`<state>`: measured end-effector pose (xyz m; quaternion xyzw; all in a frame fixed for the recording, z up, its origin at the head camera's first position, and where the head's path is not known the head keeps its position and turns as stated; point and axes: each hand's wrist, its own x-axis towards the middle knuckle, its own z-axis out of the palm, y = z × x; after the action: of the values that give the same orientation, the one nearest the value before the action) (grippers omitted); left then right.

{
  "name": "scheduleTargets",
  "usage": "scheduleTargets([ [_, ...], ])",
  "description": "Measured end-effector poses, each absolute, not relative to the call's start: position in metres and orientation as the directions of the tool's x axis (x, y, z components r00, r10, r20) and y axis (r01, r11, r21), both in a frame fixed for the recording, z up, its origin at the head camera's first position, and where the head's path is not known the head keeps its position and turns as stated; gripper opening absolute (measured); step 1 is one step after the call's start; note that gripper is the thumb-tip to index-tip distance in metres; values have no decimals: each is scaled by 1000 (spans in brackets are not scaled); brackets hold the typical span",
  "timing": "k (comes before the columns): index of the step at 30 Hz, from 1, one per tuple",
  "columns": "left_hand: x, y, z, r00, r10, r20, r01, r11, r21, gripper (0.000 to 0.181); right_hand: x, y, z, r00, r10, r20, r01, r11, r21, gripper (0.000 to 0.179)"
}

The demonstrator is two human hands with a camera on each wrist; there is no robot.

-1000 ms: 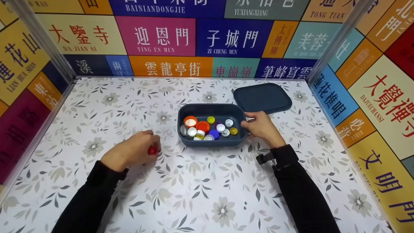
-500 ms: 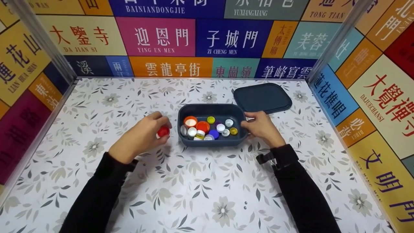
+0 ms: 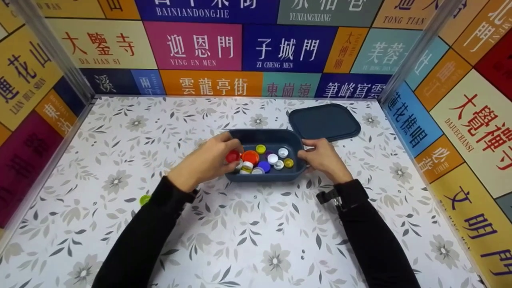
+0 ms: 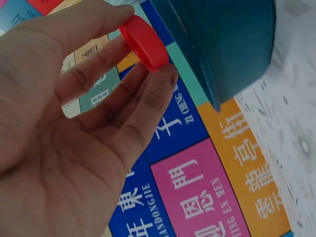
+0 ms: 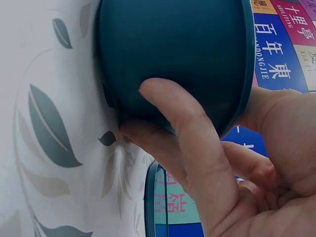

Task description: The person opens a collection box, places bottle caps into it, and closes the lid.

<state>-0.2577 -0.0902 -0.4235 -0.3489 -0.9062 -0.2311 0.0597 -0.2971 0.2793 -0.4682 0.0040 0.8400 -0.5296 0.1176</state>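
My left hand [image 3: 208, 160] pinches a red bottle cap [image 3: 232, 156] between thumb and fingertips, over the left end of a dark blue rectangular container [image 3: 268, 177]. In the left wrist view the red cap [image 4: 144, 43] is tilted, just beside the container's wall [image 4: 242, 44]. Inside the container lie several bottle caps, among them an orange cap [image 3: 251, 157], a purple-blue cap [image 3: 264, 166] and a yellow cap [image 3: 261, 149]. My right hand [image 3: 325, 158] grips the container's right end; the right wrist view shows its fingers [image 5: 177, 111] against the outer wall.
A green cap [image 3: 144, 199] lies on the floral tabletop, partly hidden by my left sleeve. The container's dark lid [image 3: 325, 121] lies flat behind it to the right. Panels with printed characters [image 3: 192, 46] enclose the table at the back and both sides.
My left hand has carried the red cap rightward and away from me, from the tabletop to over the container's left end. The green cap has come into view. My right hand stays put.
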Motion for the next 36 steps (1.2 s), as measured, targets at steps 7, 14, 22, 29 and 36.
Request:
scheduleTargets([
  [7,-265,-66,-429,-747,630,211,658,656,369,25,-297,280,-468,-970,-125,-209,137,427,-894,63],
  [14,-268,-48,-433,-730,654,197,677,652,341,27,-297,279,-466,-969,-116,-217,146,443,-885,64],
  [22,-272,-25,-433,-724,672,156,680,659,320,29,-297,279,-467,-970,-113,-216,148,432,-890,64],
  [29,-274,-11,-434,-714,688,131,689,657,306,28,-297,280,-466,-970,-117,-212,140,442,-886,65],
  [36,-278,-7,-435,-729,677,100,669,673,316,33,-298,279,-468,-969,-110,-222,152,441,-884,65],
])
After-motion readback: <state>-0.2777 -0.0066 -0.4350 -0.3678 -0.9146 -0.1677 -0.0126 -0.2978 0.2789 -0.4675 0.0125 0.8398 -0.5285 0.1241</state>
